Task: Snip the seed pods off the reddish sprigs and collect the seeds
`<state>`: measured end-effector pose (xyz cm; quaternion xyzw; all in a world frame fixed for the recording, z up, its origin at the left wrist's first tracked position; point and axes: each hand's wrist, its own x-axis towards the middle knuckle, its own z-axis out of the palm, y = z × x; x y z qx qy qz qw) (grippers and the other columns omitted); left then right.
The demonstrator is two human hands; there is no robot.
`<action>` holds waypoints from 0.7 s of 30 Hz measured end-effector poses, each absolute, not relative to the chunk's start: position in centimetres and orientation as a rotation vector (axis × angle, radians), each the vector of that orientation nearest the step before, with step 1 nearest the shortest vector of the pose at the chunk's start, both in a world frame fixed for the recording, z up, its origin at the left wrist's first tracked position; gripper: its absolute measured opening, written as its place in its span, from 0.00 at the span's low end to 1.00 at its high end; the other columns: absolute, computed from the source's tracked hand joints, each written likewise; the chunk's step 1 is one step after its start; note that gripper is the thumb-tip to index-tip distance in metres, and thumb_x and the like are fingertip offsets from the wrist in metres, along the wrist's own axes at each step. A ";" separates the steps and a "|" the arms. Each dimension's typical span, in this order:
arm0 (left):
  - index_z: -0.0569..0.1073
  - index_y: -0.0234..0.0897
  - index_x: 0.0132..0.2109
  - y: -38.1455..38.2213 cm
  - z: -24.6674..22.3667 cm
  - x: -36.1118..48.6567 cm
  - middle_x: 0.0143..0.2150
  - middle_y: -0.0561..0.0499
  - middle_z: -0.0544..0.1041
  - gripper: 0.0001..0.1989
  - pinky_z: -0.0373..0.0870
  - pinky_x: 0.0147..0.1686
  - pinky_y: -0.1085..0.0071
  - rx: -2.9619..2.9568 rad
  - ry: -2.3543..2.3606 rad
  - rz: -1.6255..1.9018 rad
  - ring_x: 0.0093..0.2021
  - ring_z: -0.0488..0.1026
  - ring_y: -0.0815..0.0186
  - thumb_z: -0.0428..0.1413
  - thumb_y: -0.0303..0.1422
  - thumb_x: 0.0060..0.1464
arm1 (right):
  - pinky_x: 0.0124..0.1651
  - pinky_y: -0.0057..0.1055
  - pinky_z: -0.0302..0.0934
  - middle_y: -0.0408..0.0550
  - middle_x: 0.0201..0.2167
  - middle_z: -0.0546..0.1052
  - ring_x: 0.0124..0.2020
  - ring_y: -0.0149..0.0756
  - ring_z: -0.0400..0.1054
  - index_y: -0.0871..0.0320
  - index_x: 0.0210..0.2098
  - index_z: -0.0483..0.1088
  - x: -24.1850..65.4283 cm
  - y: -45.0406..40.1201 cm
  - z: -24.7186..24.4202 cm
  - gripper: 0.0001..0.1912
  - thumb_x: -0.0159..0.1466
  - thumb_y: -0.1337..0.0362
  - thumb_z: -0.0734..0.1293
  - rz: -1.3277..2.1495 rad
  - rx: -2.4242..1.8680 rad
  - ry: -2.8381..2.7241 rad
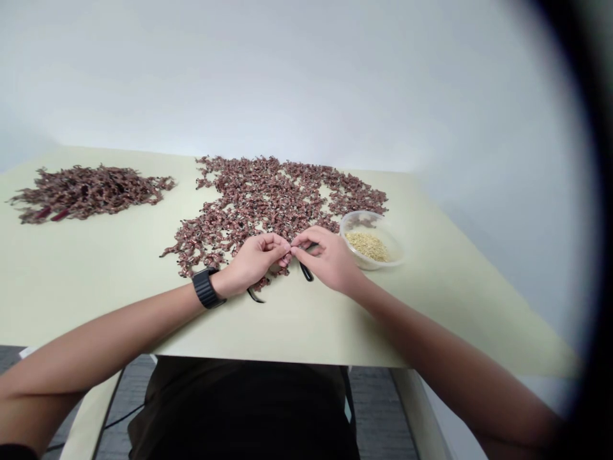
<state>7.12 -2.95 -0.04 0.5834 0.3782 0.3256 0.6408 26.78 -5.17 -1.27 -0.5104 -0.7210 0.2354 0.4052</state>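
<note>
My left hand (261, 259), with a black watch (207, 287) on its wrist, is closed in a pinch over the near edge of a wide spread of small, shiny reddish-brown pieces (268, 191). Its fingertips meet those of my right hand (330, 255), which is pinched too. Whatever lies between the fingertips is too small to name. Beneath my right hand shows a black handle-like part (306, 272). A thin, curved black part (255, 296) sticks out below my left hand. Whether these belong to one tool I cannot tell.
Right of my hands stands a clear plastic bowl (398, 260) with many tiny gold-coloured pieces (368, 245). A separate heap of brownish pieces (96, 190) lies at the table's left. The pale yellow table (454, 281) backs onto a white wall (287, 76).
</note>
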 end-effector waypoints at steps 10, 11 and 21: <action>0.76 0.33 0.37 -2.6 -0.9 6.8 0.29 0.51 0.74 0.16 0.69 0.31 0.75 1.324 0.780 0.766 0.28 0.70 0.72 0.64 0.43 0.56 | 0.42 0.35 0.71 0.49 0.43 0.78 0.44 0.41 0.73 0.49 0.41 0.79 26.8 -5.4 -0.2 0.06 0.66 0.60 0.69 0.636 -1.266 -1.845; 0.76 0.33 0.37 -2.6 -0.9 6.8 0.28 0.52 0.74 0.16 0.69 0.31 0.76 1.328 0.781 0.765 0.28 0.70 0.72 0.64 0.43 0.56 | 0.42 0.35 0.71 0.48 0.43 0.79 0.44 0.40 0.73 0.49 0.40 0.79 26.9 -5.4 -0.2 0.06 0.65 0.60 0.69 0.659 -1.264 -1.840; 0.73 0.33 0.36 -2.7 -0.3 7.0 0.28 0.53 0.72 0.18 0.65 0.24 0.78 1.383 0.842 0.746 0.26 0.69 0.72 0.63 0.46 0.57 | 0.42 0.34 0.70 0.48 0.42 0.79 0.43 0.39 0.73 0.50 0.41 0.80 27.1 -5.2 -0.6 0.07 0.64 0.63 0.70 0.640 -1.239 -1.819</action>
